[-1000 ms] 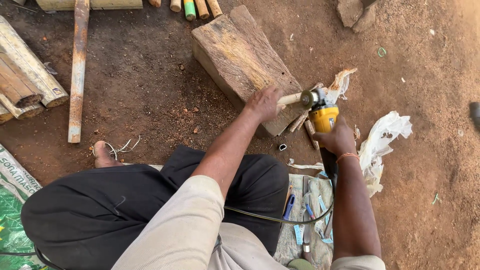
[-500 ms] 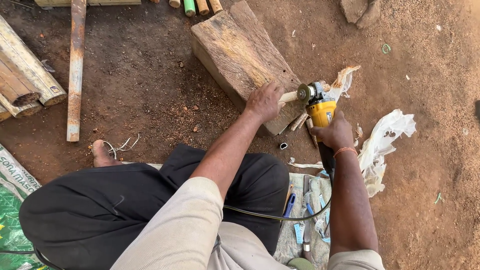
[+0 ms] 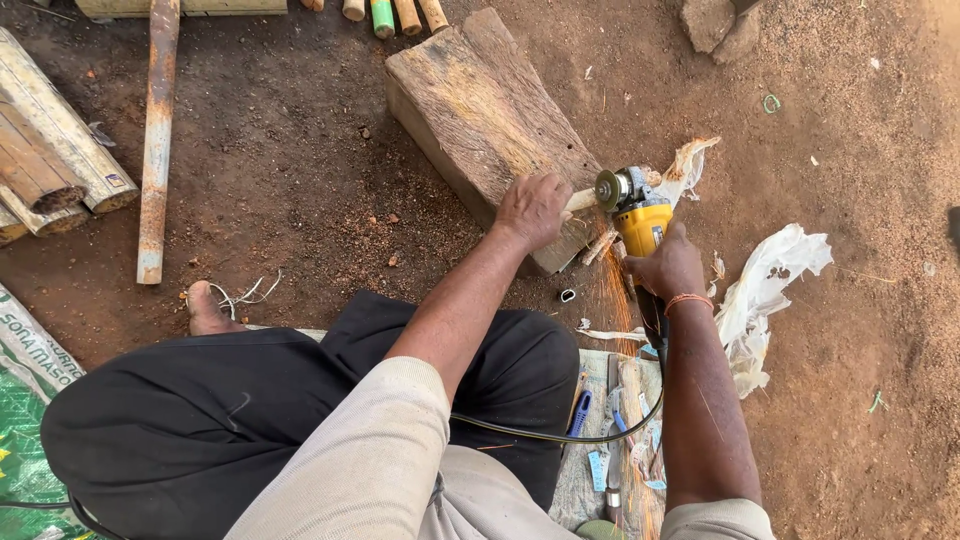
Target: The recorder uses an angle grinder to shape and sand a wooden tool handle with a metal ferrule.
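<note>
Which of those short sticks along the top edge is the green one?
The second from the left, the green stick; the other sticks beside it are bare tan wood.

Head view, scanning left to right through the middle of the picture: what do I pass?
Split pale logs → rusty metal bar → weathered wooden block → left hand → yellow angle grinder → crumpled white plastic bag.
</note>
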